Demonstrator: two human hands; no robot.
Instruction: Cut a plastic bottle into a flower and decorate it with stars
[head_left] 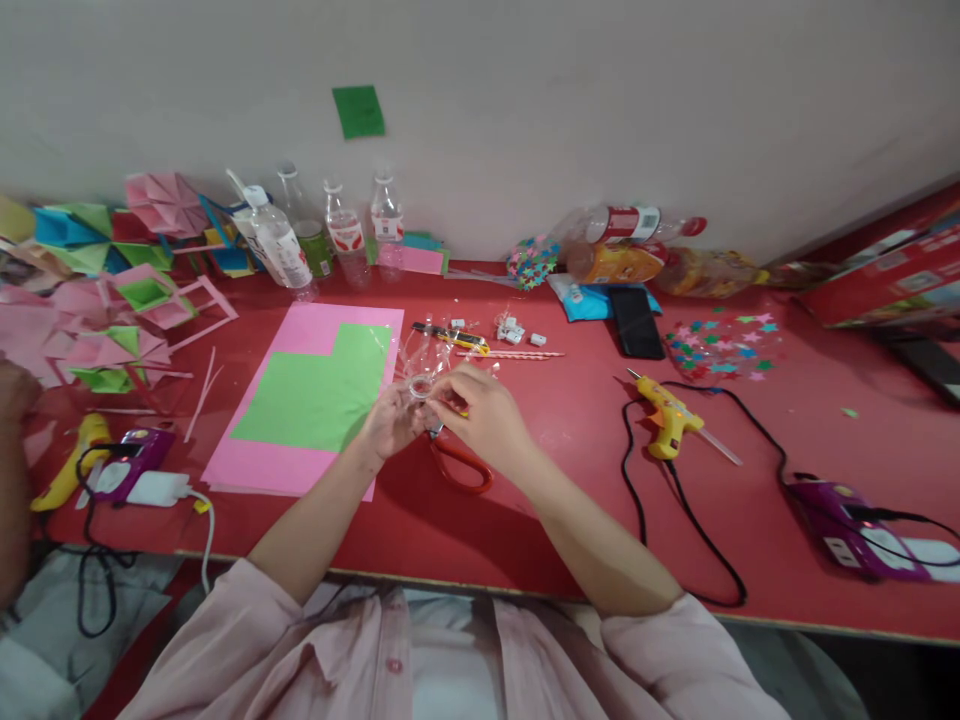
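Observation:
My left hand (pixel 392 422) is curled around the neck of a clear plastic bottle top (pixel 420 386), whose walls look cut into strips that fan out away from me. The fingers of my right hand (pixel 480 408) pinch at the right side of its rim; whether a small piece sits between the fingertips I cannot make out. Red-handled scissors (pixel 463 472) lie on the table just under my hands, their blades mostly hidden. Beyond the bottle top rest a yellow-and-black utility knife (pixel 454 338) and thin striped sticks (pixel 517 355).
Green paper (pixel 315 395) lies on pink sheets (pixel 225 465) at left. A yellow glue gun (pixel 670 418) with its cord is at right, near a black phone (pixel 636 323) and star confetti (pixel 724 345). Bottles (pixel 345 235) line the wall. Another person's arm (pixel 13 470) shows far left.

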